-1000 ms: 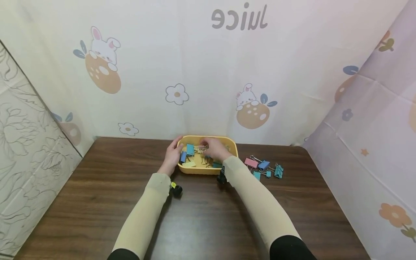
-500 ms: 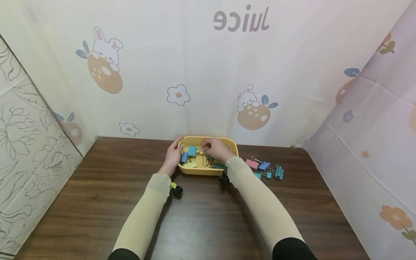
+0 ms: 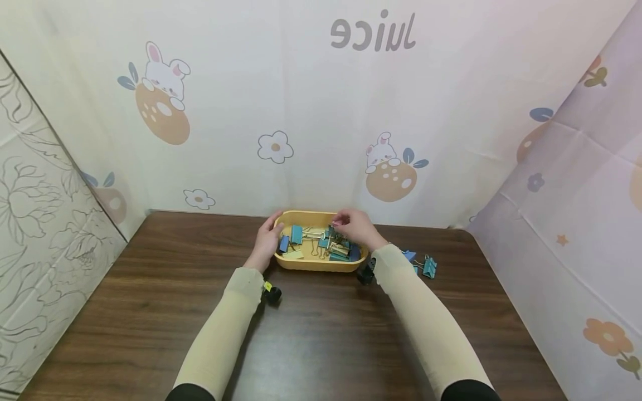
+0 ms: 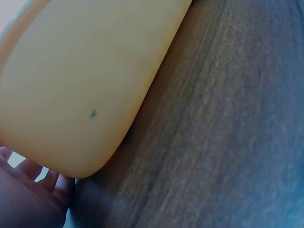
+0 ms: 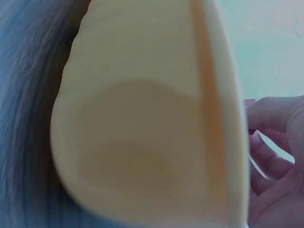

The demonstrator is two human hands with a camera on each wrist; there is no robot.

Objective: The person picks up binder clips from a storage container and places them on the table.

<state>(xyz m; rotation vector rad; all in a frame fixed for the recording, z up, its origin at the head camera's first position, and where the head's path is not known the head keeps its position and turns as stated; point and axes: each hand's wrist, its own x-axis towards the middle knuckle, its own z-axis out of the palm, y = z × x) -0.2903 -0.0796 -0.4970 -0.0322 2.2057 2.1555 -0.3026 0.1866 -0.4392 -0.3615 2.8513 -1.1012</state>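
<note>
A: Left hand (image 3: 263, 245)?
B: One, gripping the left end of the yellow tray (image 3: 316, 266), centre of the frame; thumb at the rim, fingers against the outside wall
A: Right hand (image 3: 358, 228)?
B: One, over the far right side of the tray; fingertips pinching a small pink piece (image 3: 335, 223), too little of it showing to give its shape
A: Contents of the tray?
B: Binder clips, assorted: teal clip (image 3: 296, 234) in the left part; blue clip (image 3: 283, 243) at the left end; pale yellow clip (image 3: 293, 254) at the near left; dark blue clip (image 3: 354, 252) at the right end; others jumbled beside it, count not legible
A: Outside the tray?
B: On the brown table (image 3: 175, 301), right of centre in the frame: aqua clip (image 3: 429, 267), in full view; bright blue clip (image 3: 409, 255), partly covered by the right sleeve (image 3: 426, 317)
A: Backdrop?
B: Pale curtain (image 3: 220, 100), rabbit print, upper frame
</note>
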